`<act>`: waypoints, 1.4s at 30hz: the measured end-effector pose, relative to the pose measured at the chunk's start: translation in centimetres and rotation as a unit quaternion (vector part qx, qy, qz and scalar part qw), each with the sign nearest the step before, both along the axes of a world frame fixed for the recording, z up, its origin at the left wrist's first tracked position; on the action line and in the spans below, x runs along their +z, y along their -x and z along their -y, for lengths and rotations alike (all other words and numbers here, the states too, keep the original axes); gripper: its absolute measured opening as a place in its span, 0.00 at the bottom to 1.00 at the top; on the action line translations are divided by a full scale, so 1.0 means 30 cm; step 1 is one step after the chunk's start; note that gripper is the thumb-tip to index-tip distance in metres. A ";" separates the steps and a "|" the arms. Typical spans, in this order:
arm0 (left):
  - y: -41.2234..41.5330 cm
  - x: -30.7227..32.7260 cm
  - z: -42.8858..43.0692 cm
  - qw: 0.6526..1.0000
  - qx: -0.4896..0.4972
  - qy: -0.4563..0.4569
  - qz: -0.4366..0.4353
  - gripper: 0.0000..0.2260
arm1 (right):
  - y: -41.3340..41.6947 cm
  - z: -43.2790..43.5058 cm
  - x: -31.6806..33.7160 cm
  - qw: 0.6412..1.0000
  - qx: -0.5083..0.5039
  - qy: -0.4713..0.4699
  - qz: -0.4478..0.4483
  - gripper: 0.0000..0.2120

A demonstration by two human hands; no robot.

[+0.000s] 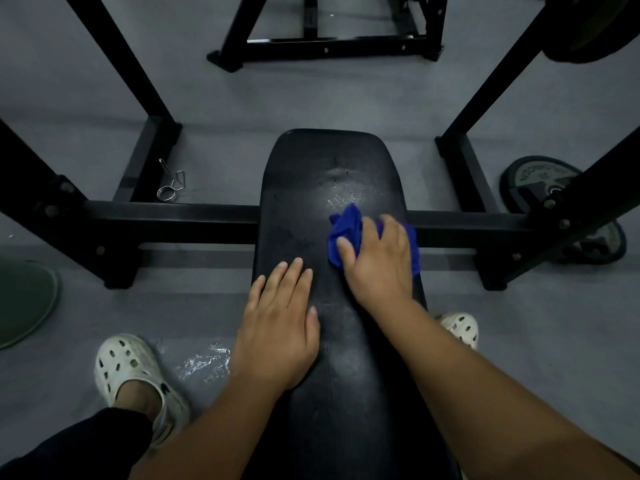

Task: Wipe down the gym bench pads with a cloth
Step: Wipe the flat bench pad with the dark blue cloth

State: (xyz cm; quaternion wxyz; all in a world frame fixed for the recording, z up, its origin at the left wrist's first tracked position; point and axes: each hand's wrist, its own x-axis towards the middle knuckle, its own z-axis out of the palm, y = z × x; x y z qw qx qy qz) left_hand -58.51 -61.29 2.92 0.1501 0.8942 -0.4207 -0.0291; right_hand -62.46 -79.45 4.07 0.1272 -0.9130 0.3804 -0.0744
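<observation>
The far half of the bench (332, 168) lies open; black frame posts (138, 81) flank both sides.

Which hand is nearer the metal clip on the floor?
Left. The left hand lies flat on the pad's left side, the clip ahead to its left. The right hand grips the cloth on the pad's right side, farther away.

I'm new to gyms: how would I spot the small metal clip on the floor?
Start at the black bench pad. Left of it, beside the rack, the clip lies on the grey floor. Unlike the black rack, it is shiny coiled wire.
</observation>
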 end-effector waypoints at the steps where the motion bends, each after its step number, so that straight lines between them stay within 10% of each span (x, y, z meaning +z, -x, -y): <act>1: -0.002 -0.001 0.001 1.000 -0.001 0.001 -0.001 0.26 | 0.029 -0.046 -0.005 0.999 0.050 -0.010 0.012 0.29; 5: 0.001 -0.002 0.000 1.000 0.002 0.006 -0.004 0.26 | 0.209 -0.022 -0.018 0.963 0.270 0.004 -0.015 0.26; 10: 0.001 -0.003 -0.004 1.000 0.002 0.001 -0.005 0.26 | 0.052 -0.008 -0.007 0.996 0.088 -0.029 -0.007 0.26; 15: -0.005 0.069 -0.024 0.995 -0.014 -0.020 -0.096 0.28 | 0.108 -0.007 0.139 0.928 0.071 -0.330 0.160 0.26; 19: 0.036 0.178 -0.076 0.990 -0.039 -0.054 -0.125 0.30 | 0.253 -0.021 0.135 0.987 0.007 -0.154 0.036 0.23; 30: 0.093 0.143 -0.021 0.996 -0.037 -0.042 -0.072 0.26 | 0.266 -0.202 0.075 0.989 0.085 -0.066 -0.096 0.27; 42: -0.166 0.065 0.205 0.999 -0.028 -0.034 0.013 0.25 | 0.200 -0.024 -0.023 0.993 0.086 -0.031 0.070 0.26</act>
